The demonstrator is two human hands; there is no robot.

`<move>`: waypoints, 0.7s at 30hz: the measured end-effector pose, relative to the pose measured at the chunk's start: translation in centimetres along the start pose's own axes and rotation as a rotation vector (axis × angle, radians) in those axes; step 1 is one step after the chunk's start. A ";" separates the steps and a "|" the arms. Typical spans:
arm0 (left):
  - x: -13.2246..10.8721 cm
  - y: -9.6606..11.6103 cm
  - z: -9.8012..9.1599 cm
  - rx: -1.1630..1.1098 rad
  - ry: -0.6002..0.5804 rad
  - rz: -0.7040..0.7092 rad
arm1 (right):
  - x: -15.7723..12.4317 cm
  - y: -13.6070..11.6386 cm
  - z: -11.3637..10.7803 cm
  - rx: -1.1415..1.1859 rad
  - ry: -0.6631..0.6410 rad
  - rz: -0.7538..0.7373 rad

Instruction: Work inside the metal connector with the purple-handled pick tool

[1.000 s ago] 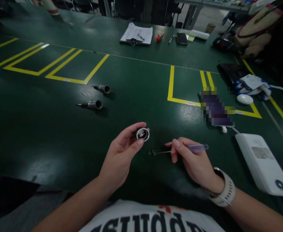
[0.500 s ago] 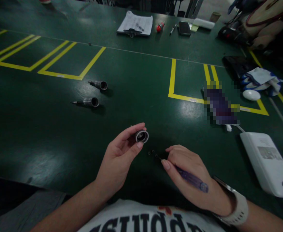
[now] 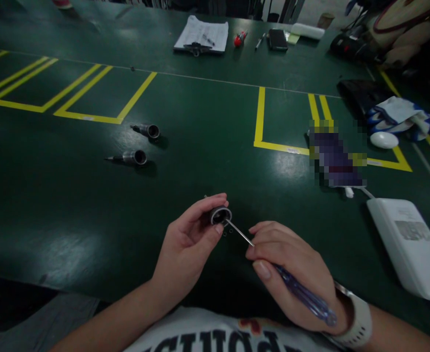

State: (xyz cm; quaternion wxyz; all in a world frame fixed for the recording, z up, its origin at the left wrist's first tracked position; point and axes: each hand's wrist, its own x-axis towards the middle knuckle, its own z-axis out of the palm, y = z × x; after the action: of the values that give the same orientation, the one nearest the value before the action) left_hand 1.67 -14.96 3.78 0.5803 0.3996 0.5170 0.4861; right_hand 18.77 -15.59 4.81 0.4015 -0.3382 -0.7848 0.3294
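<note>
My left hand (image 3: 189, 244) is closed around a small metal sleeve (image 3: 220, 215), its open end turned toward the right. My right hand (image 3: 288, 266) grips a thin screwdriver with a clear purple handle (image 3: 305, 297). Its slim shaft (image 3: 238, 232) reaches up and left, and its tip meets the mouth of the sleeve. Tiny black rings (image 3: 228, 232) lie on the green table (image 3: 200, 127) just under the sleeve, partly hidden by the shaft. A pale watch (image 3: 356, 318) is on my right wrist.
Two more metal sleeves with pins (image 3: 134, 157) (image 3: 147, 130) lie to the far left. A white box (image 3: 409, 244) sits at the right, a white mouse (image 3: 383, 140) and cloth gloves (image 3: 398, 115) beyond it. A clipboard (image 3: 200, 35), pens and a phone (image 3: 277, 39) lie at the far edge.
My right hand turned the screwdriver and lifted its tip from the rings on the table up to the sleeve's mouth. The left hand lowered slightly with the sleeve.
</note>
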 end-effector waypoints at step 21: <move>0.2 -0.1 0.5 0.050 0.086 0.008 | -0.1 -1.1 0.4 -0.047 0.012 0.020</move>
State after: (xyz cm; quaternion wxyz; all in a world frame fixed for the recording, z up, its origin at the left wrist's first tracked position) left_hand 2.21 -14.79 3.71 0.5453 0.3946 0.5518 0.4923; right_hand 18.19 -16.33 5.47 0.3949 -0.3576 -0.7864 0.3128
